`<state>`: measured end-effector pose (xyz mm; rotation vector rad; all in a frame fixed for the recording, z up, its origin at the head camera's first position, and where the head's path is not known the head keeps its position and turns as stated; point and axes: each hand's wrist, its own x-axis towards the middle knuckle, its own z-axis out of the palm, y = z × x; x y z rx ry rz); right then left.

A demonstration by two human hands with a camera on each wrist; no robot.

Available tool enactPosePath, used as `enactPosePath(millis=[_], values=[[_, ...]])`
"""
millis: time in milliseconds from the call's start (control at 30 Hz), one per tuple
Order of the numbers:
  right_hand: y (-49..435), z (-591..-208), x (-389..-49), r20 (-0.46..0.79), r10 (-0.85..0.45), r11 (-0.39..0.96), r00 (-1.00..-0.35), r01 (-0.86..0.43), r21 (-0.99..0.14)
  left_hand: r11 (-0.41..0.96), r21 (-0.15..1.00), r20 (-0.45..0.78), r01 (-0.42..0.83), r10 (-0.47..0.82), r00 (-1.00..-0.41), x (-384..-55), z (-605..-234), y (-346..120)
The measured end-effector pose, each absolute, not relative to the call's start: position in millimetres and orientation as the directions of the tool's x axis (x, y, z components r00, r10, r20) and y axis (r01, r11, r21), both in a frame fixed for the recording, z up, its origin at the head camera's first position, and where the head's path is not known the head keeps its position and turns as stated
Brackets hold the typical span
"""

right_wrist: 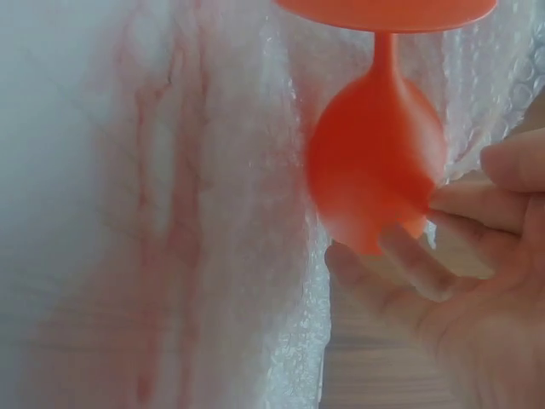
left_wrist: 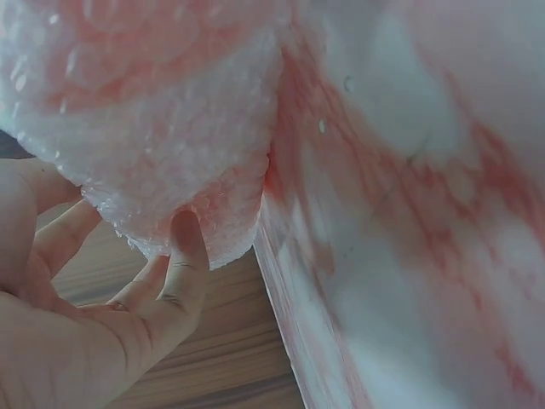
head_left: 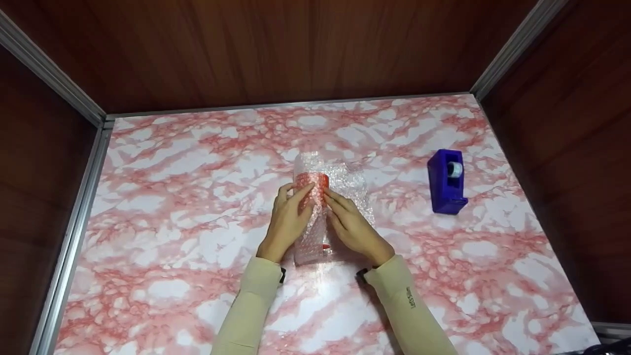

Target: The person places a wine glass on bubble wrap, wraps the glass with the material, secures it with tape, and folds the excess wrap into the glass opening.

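And here's the orange-red goblet (right_wrist: 376, 158), lying on its side across the bubble wrap (head_left: 347, 180), its long axis running away from the person: foot (right_wrist: 387, 12) at the near end, stem (right_wrist: 386, 55) in the middle, bowl at the far end, mouth facing off toward the back panel (head_left: 276, 54). One flap of the wrap covers the goblet's left side and top; the rest spreads flat to its right.

Over to the left hand (head_left: 287, 219), on the goblet's left flank, at the bowl: fingers and thumb bend around the wrapped curve, holding the plastic loosely against it. The right hand (head_left: 354, 227) comes in from the goblet's right, fingers nearly straight and slightly apart, tips touching the bowl, no grip closed around it.

Both forearms, in pale sleeves (head_left: 251, 301), reach up from the near side and angle inward, hands converging on the goblet. Well to the goblet's right, a purple tape dispenser (head_left: 441, 185) stands on the red-and-white marbled table (head_left: 172, 236).
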<state>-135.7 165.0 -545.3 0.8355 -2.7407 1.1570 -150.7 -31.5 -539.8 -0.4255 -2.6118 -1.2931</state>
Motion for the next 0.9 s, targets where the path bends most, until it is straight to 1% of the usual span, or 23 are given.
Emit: enactPosePath(millis=[267, 433, 700, 900], values=[[165.4, -543.7, -134.8, 0.205, -0.429, 0.534, -0.880, -0.430, -0.728, 0.568, 0.759, 0.286, 0.318, 0.147, -0.947, -152.9, -542.9, -34.0], [165.4, -546.3, -135.2, 0.214, -0.430, 0.542, -0.877, -0.441, -0.715, 0.555, 0.772, 0.277, 0.309, 0.144, -0.950, -151.9, -543.9, -35.3], [166.8, -549.9, -134.7, 0.205, -0.428, 0.530, -0.880, -0.428, -0.732, 0.548, 0.801, 0.184, 0.242, 0.159, -0.970, -149.4, -542.3, -36.7], [167.3, -552.0, -133.1, 0.204, -0.427, 0.499, -0.881, -0.418, -0.759, 0.524, 0.816, 0.191, 0.245, 0.156, -0.969, -150.2, -542.1, -38.9]])
